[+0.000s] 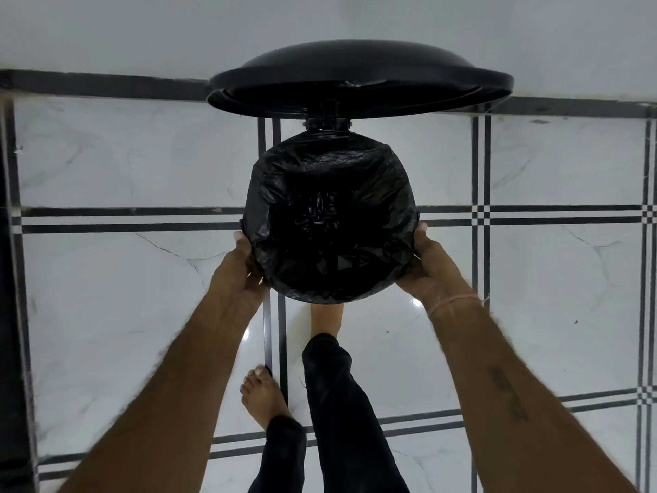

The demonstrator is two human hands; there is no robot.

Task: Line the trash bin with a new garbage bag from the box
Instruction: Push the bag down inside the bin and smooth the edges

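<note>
Left hand [241, 268], right hand [426, 265] gripping garbage bag [330, 222] over trash bin [329, 128]

Glossy marble floor [142, 297] (dark-striped), pale wall [142, 30]

Crinkled glossy plastic bag [330, 222]; polished floor tiles [554, 279]

Both my arms are extended forward and down, forearms bare, converging toward the centre. My left hand [245, 270] is cupped with the palm facing inward, fingers curled and pressed on the left side of what I hold. My right hand [428, 266] mirrors it on the right side, thumb up along the edge, fingers wrapped beneath. A thin thread band circles my right wrist. My feet are bare, the right one placed forward of the left.
</note>
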